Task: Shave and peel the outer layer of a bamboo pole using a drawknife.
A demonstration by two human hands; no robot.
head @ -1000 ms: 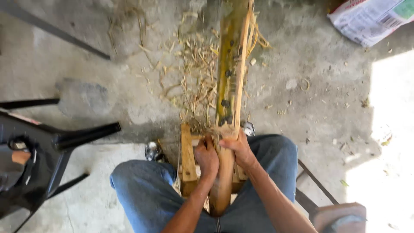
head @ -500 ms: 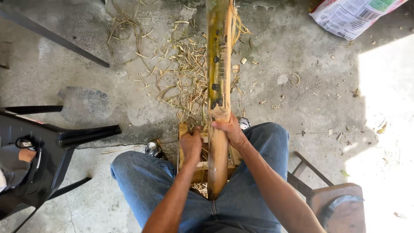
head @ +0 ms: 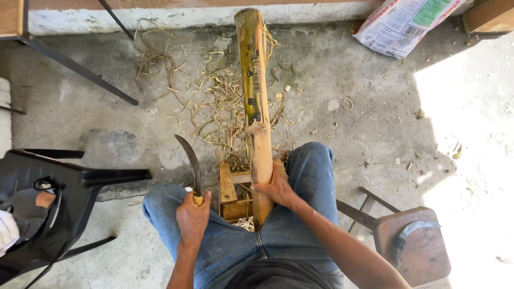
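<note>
Denim covered your legs (head: 225, 246) at the bottom of the view, knees spread to either side of a small wooden stand (head: 231, 194). Your left hand (head: 193, 217) was wrapped tight around the pale handle of a curved knife (head: 190, 160), resting on your left thigh with the dark blade rising upright and hooking away from you, clear of the wood. Your right hand (head: 278, 188) lay on the near, peeled part of the bamboo pole (head: 256, 101), fingers curled over its right side and thumb toward the stand, steadying it. That pole ran straight out from between your knees across the stand to the base of the whitewashed wall (head: 160, 16); its near stretch showed bare tan wood, while the far stretch kept green skin with dark spots.

To your left stood a black plastic chair (head: 59, 198), and to your right a low wooden stool (head: 412, 246). Beyond the stand, thin curled shavings (head: 219, 107) littered the concrete floor (head: 364, 118), mostly left of the pole. Farthest off, a printed sack (head: 407, 24) lay against the wall at the right.
</note>
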